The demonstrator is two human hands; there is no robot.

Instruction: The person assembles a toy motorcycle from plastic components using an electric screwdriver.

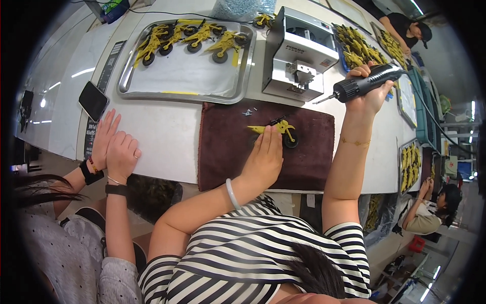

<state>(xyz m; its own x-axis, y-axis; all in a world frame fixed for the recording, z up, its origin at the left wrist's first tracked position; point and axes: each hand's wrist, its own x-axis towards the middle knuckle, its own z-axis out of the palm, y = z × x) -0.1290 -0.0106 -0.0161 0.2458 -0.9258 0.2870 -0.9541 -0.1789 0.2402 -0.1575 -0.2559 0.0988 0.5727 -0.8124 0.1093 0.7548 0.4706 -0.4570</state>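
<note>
My left hand (266, 156) lies with its fingers together over a yellow toy motorcycle (284, 125), holding it against a dark maroon cloth (223, 152). The toy's black wheel shows at its right end; my fingers hide part of the body. Raised to the right, my right hand (372, 96) is wrapped round a black electric screwdriver (357, 87). Its bit points left and stays apart from the toy. A few small silver screws (248, 112) lie on the cloth beyond the toy.
A metal tray (177, 97) with several yellow toy motorcycles stands at the far left. Behind the cloth is a white-and-black screw feeder machine (298, 55). A phone (93, 100) lies near a co-worker's hands (119, 147) at left. More filled trays (410, 167) stand at right, near other people.
</note>
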